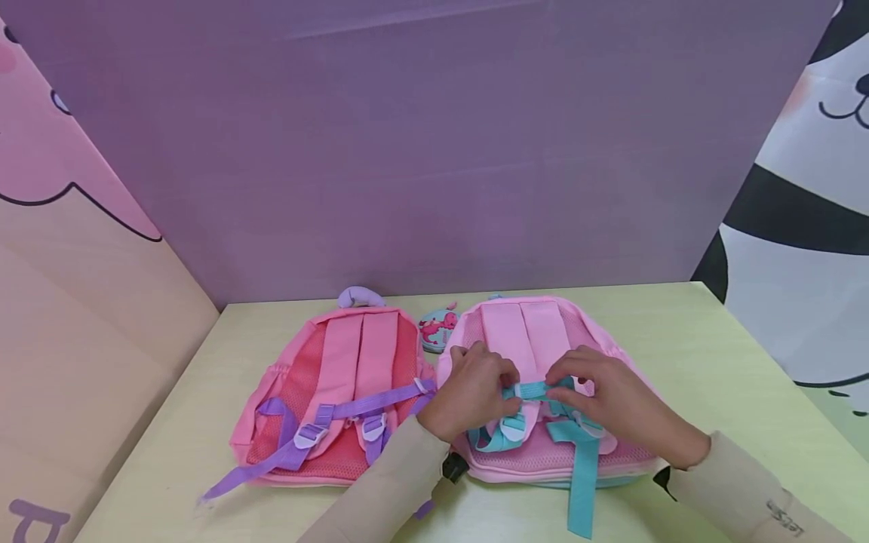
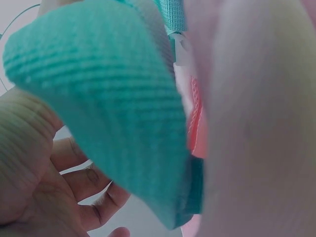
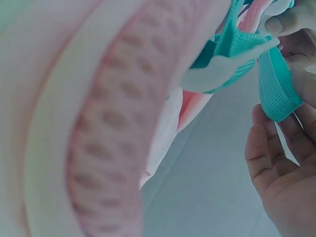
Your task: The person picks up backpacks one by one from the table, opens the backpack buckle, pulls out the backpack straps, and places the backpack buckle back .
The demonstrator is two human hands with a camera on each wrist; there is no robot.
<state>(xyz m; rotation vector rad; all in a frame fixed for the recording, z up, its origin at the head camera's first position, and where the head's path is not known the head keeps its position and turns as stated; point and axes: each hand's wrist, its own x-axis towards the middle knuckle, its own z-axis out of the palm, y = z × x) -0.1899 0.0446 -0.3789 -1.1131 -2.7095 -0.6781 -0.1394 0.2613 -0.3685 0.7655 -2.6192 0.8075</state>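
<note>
Two small backpacks lie side by side, back panels up, in the head view. Over the light pink backpack (image 1: 526, 320) on the right, a teal strap (image 1: 534, 391) stretches between both hands. My left hand (image 1: 475, 388) pinches its left part with thumb and forefinger. From the other side, my right hand (image 1: 611, 386) pinches the right part. A loose teal strap end (image 1: 582, 486) hangs over the backpack's lower edge. White adjuster buckles (image 1: 513, 427) sit on the shoulder straps. In the left wrist view a teal webbing loop (image 2: 98, 89) covers the left fingertips.
Left of the hands lies a coral-pink backpack (image 1: 278, 377) with purple straps (image 1: 387, 400) and a purple handle (image 1: 360, 296). A small teal patterned item (image 1: 437, 329) sits between the backpacks. They rest on a pale table (image 1: 686, 339) before a purple panel (image 1: 441, 151).
</note>
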